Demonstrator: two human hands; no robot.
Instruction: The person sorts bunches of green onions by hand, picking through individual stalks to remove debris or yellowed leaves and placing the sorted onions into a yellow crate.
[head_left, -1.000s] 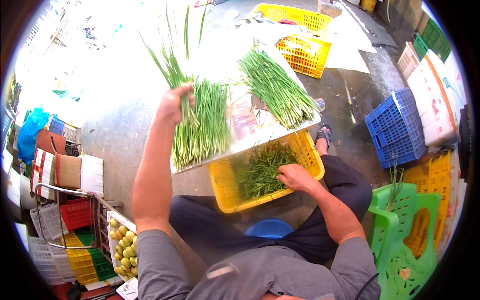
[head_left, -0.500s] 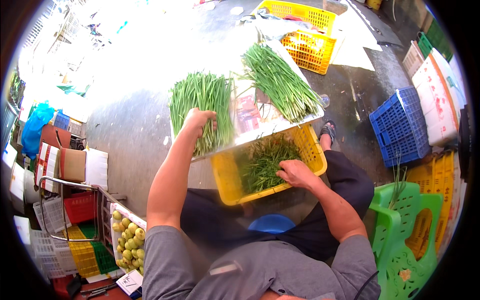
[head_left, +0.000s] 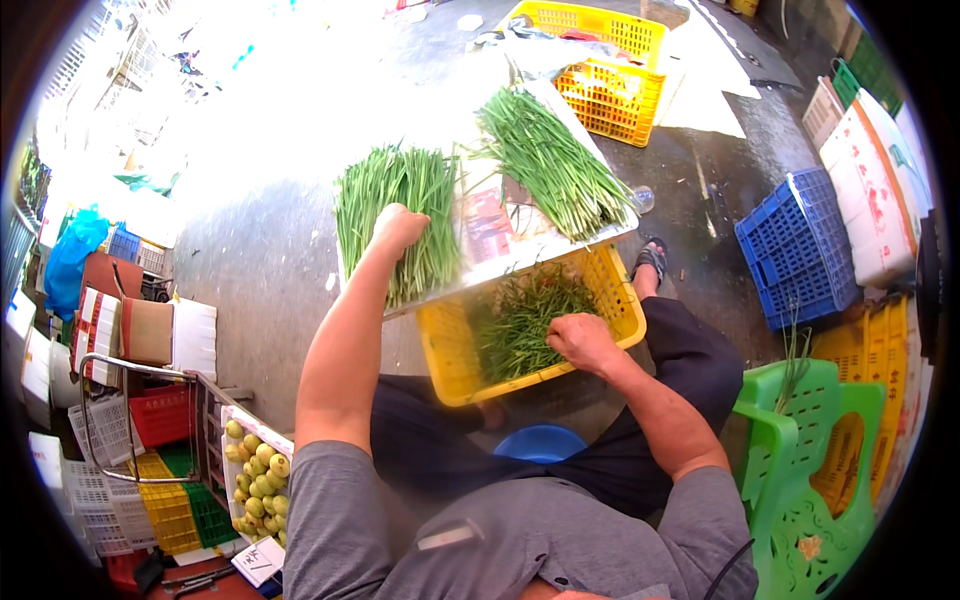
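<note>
My left hand (head_left: 402, 228) rests on the left pile of long green chives (head_left: 362, 205), its fingers curled down among the stalks. A second pile of chives (head_left: 555, 165) lies slantwise on the right of the same pale board (head_left: 497, 268), with a printed sheet (head_left: 485, 222) between the piles. Below the board's near edge is a yellow basket (head_left: 440, 375) holding loose, tangled green trimmings (head_left: 522, 330). Over the basket's right side my right hand (head_left: 585, 340) is closed, fingertips turned inward toward the trimmings. Whatever its fingers hold is hidden.
A blue basin (head_left: 542, 444) sits between my legs. To the right stand a green plastic chair (head_left: 800, 440) and a blue crate (head_left: 797, 250). Yellow crates (head_left: 610, 100) lie beyond the board. On the left is a box of round yellow-green fruit (head_left: 258, 480), near stacked cartons (head_left: 145, 330).
My left hand has shifted slightly up the left pile, with its fingers more curled under. My right hand stays closed over the basket, turned slightly. The view has shifted a little.
</note>
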